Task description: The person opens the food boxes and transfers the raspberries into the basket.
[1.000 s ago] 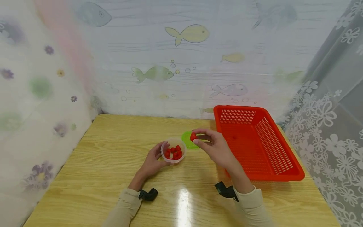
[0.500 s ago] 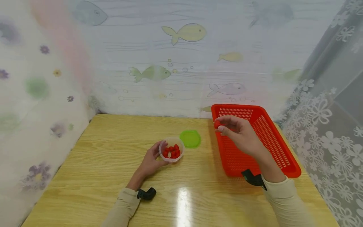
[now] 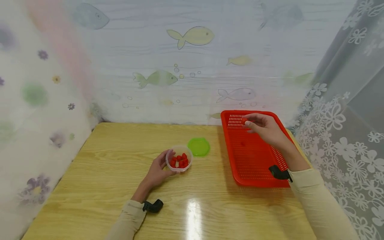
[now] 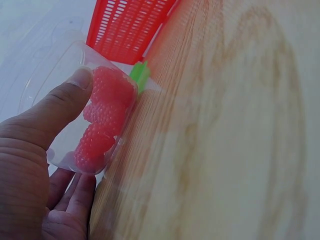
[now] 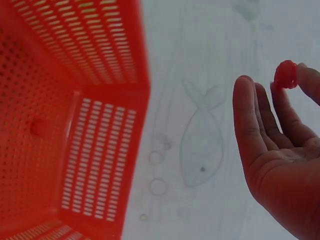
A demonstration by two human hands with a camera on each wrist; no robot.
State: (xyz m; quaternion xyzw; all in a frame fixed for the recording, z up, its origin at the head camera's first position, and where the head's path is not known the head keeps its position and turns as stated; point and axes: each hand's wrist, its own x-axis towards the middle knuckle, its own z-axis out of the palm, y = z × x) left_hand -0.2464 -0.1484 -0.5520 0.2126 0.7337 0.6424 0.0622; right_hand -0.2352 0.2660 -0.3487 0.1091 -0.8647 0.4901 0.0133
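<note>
I can read no text, label, brand, number or sign in front of me, neither in the head view nor in either of my wrist views.

- Berry (image 5: 286,74) in the right hand (image 3: 270,132): red.
- Tub (image 3: 179,150) in the left hand (image 3: 157,171): clear.
- Berries (image 3: 181,163) in the tub: red.
- Lid (image 3: 199,147) just beyond the left grip: bright green.
- Basket (image 3: 246,163) under the right grip: red, slotted in rows.
- Table (image 3: 105,173) below both grips: yellowish wood grain.
- Sleeves (image 3: 313,190) behind the grips: beige.
- Backdrop (image 3: 192,111) beyond both grips: pale, with green and yellow fish (image 3: 159,78).
</note>
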